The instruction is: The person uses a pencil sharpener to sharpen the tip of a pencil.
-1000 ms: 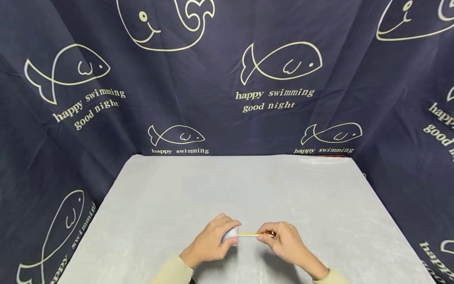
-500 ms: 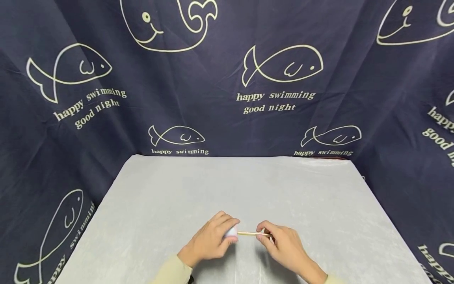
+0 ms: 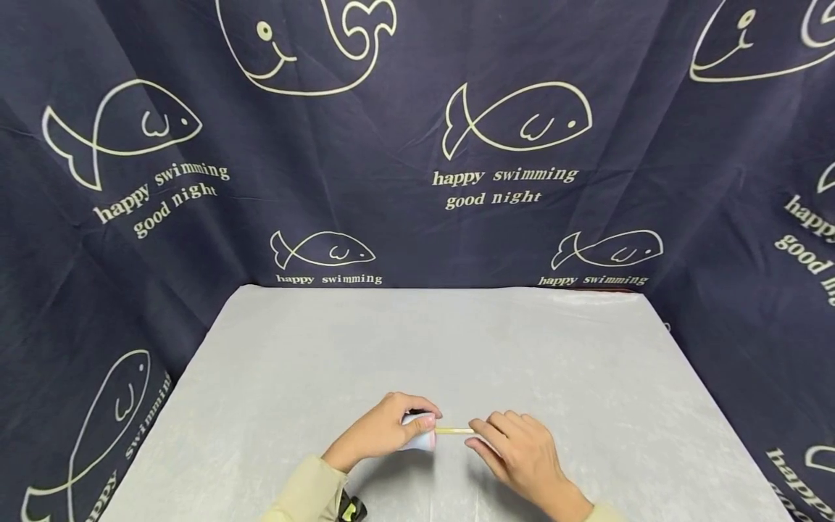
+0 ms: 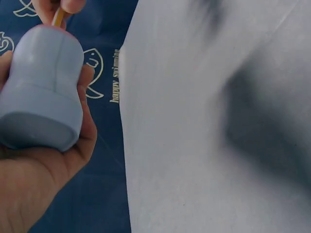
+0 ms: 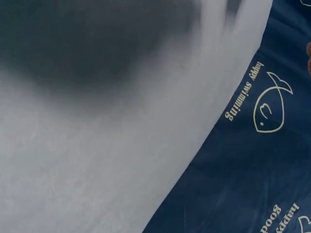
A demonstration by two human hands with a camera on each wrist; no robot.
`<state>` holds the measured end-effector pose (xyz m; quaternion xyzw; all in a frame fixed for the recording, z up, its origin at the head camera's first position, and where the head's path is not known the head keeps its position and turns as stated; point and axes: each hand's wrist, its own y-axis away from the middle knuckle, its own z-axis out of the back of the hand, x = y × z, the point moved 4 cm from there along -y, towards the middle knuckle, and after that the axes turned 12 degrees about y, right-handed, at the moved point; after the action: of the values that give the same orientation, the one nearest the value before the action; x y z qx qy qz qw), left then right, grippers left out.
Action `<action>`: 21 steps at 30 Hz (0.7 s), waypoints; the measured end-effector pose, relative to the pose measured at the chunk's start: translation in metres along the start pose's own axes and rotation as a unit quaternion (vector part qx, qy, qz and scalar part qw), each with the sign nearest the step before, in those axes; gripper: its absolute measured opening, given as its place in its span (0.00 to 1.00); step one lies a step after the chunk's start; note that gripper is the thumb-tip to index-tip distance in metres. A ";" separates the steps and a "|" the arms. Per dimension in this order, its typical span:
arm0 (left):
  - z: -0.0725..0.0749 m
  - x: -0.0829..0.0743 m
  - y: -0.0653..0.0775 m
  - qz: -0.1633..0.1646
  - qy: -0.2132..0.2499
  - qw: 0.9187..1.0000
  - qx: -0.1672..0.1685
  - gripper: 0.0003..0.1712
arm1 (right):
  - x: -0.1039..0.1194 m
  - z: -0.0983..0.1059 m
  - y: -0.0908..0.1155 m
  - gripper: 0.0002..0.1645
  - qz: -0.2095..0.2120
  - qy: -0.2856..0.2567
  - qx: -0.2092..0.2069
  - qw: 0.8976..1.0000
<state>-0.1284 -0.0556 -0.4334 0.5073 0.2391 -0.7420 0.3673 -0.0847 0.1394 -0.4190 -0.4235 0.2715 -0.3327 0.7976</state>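
Sitting sideways above the pale tablecloth, light blue container has a yellow stick at its pink-rimmed end; opaque wall hides how far in it goes and any other contents. Left hand has thumb and fingers wrapped round the container, right hand pinches the stick's outer end. Navy fish-print curtain behind.
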 end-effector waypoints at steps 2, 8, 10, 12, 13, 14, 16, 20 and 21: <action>-0.003 -0.001 0.000 0.000 0.008 1.000 0.005 0.17 | 0.002 0.003 -0.002 0.24 -0.003 0.001 -0.025 1.000; -0.017 -0.008 0.005 -0.074 -0.086 0.993 -0.036 0.14 | -0.005 -0.004 0.013 0.14 -0.125 -0.122 0.124 0.977; -0.024 -0.010 0.007 -0.136 -0.146 0.978 -0.060 0.15 | -0.011 -0.008 0.019 0.11 -0.211 -0.211 0.241 0.924; -0.031 -0.012 0.010 -0.204 -0.200 0.955 -0.081 0.17 | -0.016 -0.012 0.026 0.10 -0.291 -0.305 0.341 0.840; -0.034 -0.013 0.012 -0.234 -0.229 0.940 -0.092 0.18 | -0.017 -0.014 0.028 0.12 -0.322 -0.349 0.375 0.796; -0.037 -0.013 0.014 -0.262 -0.256 0.925 -0.101 0.20 | -0.019 -0.016 0.030 0.13 -0.344 -0.387 0.399 0.757; -0.040 -0.012 0.016 -0.298 -0.295 0.901 -0.111 0.23 | -0.019 -0.018 0.033 0.15 -0.359 -0.429 0.429 0.709; -0.037 -0.009 0.017 -0.297 -0.308 0.896 -0.119 0.26 | -0.019 -0.021 0.030 0.13 -0.327 -0.355 0.436 0.760; -0.034 -0.007 0.016 -0.286 -0.296 0.903 -0.120 0.24 | -0.018 -0.020 0.028 0.11 -0.310 -0.317 0.424 0.790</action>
<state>-0.0943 -0.0386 -0.4389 0.1260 0.3411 -0.8970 0.2512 -0.1024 0.1551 -0.4505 -0.1861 -0.3108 -0.4905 0.7926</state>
